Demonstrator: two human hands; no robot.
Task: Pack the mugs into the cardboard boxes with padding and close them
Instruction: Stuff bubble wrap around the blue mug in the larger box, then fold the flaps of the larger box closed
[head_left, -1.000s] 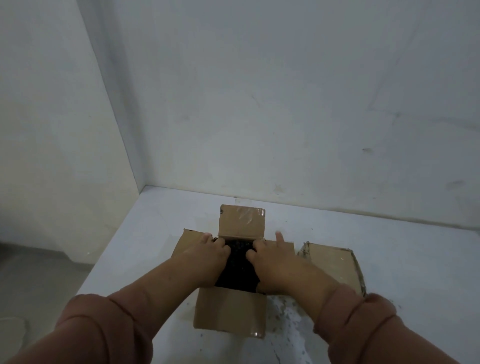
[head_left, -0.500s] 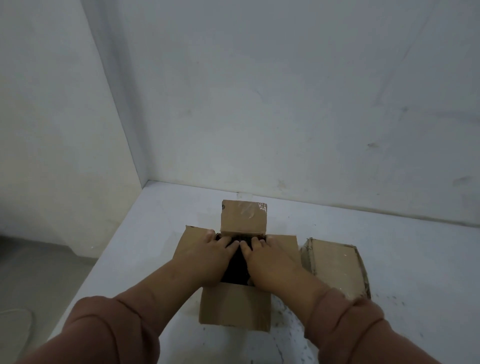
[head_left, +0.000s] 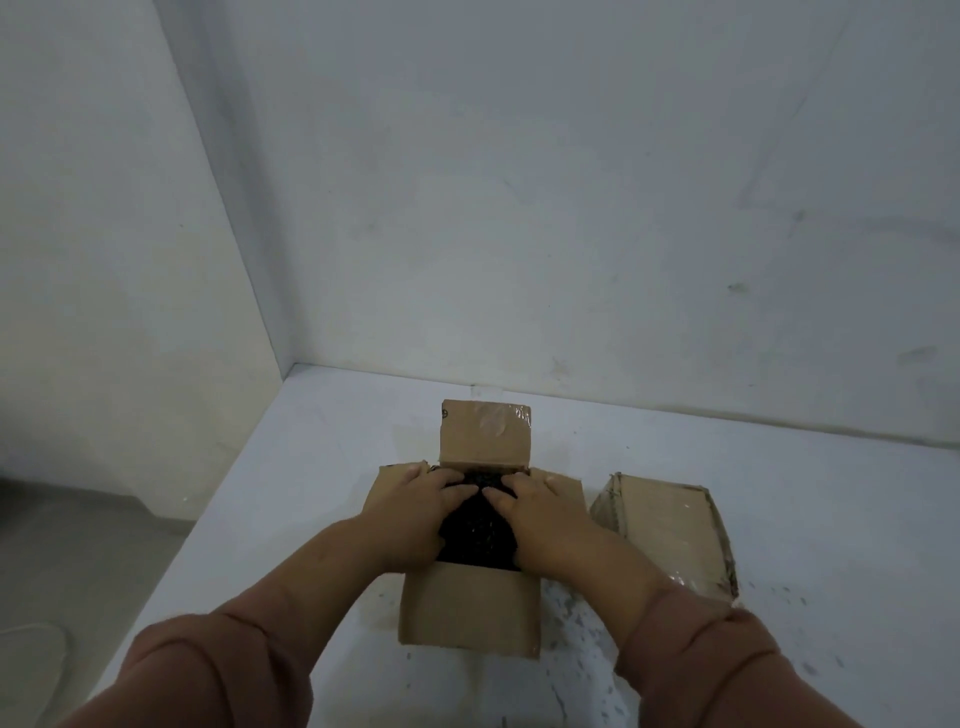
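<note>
An open cardboard box (head_left: 467, 608) stands on the white table in front of me, its four flaps spread outward. Black crumpled padding (head_left: 479, 532) fills its opening. My left hand (head_left: 415, 512) lies palm down on the left part of the padding, fingers spread toward the middle. My right hand (head_left: 545, 512) presses on the right part the same way, and the fingertips of both almost meet near the far flap (head_left: 485, 434). No mug shows; whatever lies under the padding is hidden.
A second cardboard box (head_left: 670, 530), closed and taped, sits just right of the open one. The white table (head_left: 311, 467) ends in a left edge with grey floor (head_left: 78, 545) below. White walls close the far side and left corner.
Both hands have slid inward from the box's side flaps onto the black padding, and their fingers now nearly touch. The view has shifted slightly.
</note>
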